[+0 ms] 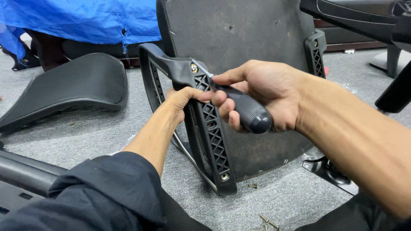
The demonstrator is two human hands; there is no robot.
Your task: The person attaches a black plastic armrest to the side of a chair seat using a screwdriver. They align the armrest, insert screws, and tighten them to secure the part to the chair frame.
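Here the black plastic armrest bracket with a lattice of cross-ribs stands upright against the left edge of the dark fabric-covered chair seat base, which is tipped on edge on the grey carpet floor. The left hand has its fingers curled tight around the bracket's upper part. The right hand is closed in a fist on the ribbed black handle of a screwdriver, whose shaft points at the brass-coloured screw near the bracket's top. Another brass screw sits at the bracket's lower end. A matching black bracket is on the seat base's right edge. Loose small screws lie on the carpet by the bottom edge of the view, one more just below the bracket. A curved black chair panel lies on the carpet to the left, with a blue plastic tarpaulin behind it.
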